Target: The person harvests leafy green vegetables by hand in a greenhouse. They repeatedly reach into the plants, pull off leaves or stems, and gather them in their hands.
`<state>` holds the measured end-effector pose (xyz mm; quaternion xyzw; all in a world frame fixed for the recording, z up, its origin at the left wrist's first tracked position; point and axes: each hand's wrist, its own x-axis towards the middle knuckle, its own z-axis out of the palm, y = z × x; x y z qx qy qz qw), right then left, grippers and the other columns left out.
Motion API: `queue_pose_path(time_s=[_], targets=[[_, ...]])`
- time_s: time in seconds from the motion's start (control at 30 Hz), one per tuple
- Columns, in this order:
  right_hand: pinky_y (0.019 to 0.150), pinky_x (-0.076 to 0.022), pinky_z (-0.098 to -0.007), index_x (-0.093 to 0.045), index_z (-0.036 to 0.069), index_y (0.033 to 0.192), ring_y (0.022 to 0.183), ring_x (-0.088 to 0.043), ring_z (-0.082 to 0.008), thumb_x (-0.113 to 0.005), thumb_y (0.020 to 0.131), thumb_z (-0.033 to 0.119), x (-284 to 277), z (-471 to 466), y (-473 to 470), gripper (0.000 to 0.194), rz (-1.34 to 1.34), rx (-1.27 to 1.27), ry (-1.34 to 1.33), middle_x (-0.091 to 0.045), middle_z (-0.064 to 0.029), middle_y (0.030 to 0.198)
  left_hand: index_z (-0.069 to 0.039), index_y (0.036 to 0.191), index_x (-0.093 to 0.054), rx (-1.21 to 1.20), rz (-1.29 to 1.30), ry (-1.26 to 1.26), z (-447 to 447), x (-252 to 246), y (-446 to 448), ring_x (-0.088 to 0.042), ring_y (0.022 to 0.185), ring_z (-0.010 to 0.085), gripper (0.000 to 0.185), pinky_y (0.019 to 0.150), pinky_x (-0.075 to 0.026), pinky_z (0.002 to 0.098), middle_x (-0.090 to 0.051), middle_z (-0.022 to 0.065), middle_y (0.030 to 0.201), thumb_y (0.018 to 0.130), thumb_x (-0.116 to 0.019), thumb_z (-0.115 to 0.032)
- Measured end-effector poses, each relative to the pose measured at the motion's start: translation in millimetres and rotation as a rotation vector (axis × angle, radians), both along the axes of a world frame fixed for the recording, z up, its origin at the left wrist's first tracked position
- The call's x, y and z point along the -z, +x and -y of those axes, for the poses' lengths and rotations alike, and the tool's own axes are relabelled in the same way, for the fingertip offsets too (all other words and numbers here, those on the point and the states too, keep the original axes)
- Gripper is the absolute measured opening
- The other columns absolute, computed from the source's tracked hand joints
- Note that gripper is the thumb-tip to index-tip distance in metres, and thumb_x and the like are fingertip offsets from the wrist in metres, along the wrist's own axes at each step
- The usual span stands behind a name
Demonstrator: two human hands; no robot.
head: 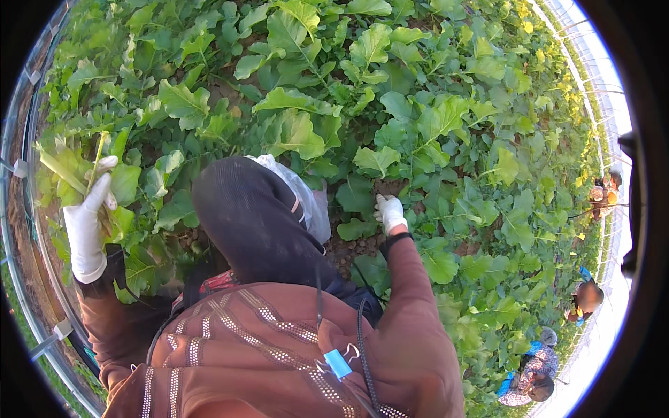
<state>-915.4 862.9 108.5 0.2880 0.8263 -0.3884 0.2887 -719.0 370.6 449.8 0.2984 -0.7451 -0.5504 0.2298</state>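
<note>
My left hand (90, 230), in a white glove, is raised at the left with its fingers closed around cut leaf stalks (64, 171). Broad green leaves hang about that hand. My right hand (390, 213), also gloved in white, reaches down to the bare soil (389, 187) between leafy green plants (358, 196). Its fingers are curled near the ground, and whether anything is between them cannot be made out. A translucent plastic bag or cover (316, 211) shows beside my bent knee (240, 209), left of the right hand.
Dense rows of leafy greens (439, 117) spread ahead and to the right. Metal greenhouse tubing (21, 313) curves along the left edge. Several people are among the plants at the far right, including one in a patterned top (541, 363). A dark cord (361, 339) hangs across my chest.
</note>
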Motion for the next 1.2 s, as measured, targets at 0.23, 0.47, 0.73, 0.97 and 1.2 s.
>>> queue_pose_path(time_s=[0.23, 0.47, 0.73, 0.97, 1.2], targets=[[0.097, -0.0478, -0.0418, -0.063, -0.002, 0.121, 0.116, -0.060, -0.0400, -0.062, 0.083, 0.026, 117, 24, -9, 0.047, -0.032, -0.197, 0.369, -0.063, -0.0257, 0.123, 0.002, 0.115, -0.060, 0.123, 0.084, 0.150, -8, 37, -2, -0.056, 0.066, 0.0087, 0.028, 0.061, -0.046, 0.0242, -0.068, 0.0088, 0.106, 0.088, -0.065, -0.002], [0.080, -0.0538, -0.0448, -0.061, 0.003, 0.118, 0.092, -0.066, -0.0294, -0.067, 0.090, 0.032, 114, -25, 16, 0.041, 0.044, 0.415, -0.239, -0.068, -0.0126, 0.107, 0.003, 0.114, -0.061, 0.074, 0.123, 0.174, -5, 44, -11, -0.056, 0.067, 0.0090, 0.027, 0.062, -0.046, 0.0247, -0.067, 0.0059, 0.098, 0.087, -0.066, -0.002], [0.084, -0.0511, -0.0291, -0.071, 0.005, 0.108, 0.090, -0.066, -0.0221, -0.069, 0.090, 0.022, -144, -8, 27, 0.024, -0.696, -0.346, 0.080, -0.070, -0.0098, 0.105, 0.006, 0.121, -0.060, 0.070, 0.033, 0.112, -19, 11, -31, -0.057, 0.067, 0.0101, 0.035, 0.062, -0.047, 0.0236, -0.066, 0.0058, 0.091, 0.089, -0.064, -0.008], [0.086, -0.0542, -0.0287, -0.072, 0.005, 0.111, 0.095, -0.069, -0.0182, -0.070, 0.088, 0.013, -331, 204, 19, 0.024, -1.271, -0.689, -0.692, -0.072, -0.0101, 0.105, -0.004, 0.121, -0.061, 0.558, 0.092, 0.075, -76, -39, -68, -0.048, 0.056, -0.0001, 0.042, 0.047, -0.036, 0.0176, -0.066, 0.0000, 0.089, 0.081, -0.076, -0.007], [0.085, -0.0529, -0.0332, -0.064, 0.004, 0.124, 0.101, -0.067, -0.0236, -0.068, 0.091, 0.017, -293, 217, 28, 0.036, -1.140, -0.936, -0.885, -0.067, -0.0137, 0.117, -0.001, 0.116, -0.063, 0.267, -0.002, -0.011, -15, 2, -56, -0.064, 0.088, 0.0118, 0.031, 0.076, -0.052, 0.0261, -0.068, 0.0047, 0.102, 0.085, -0.068, -0.001]])
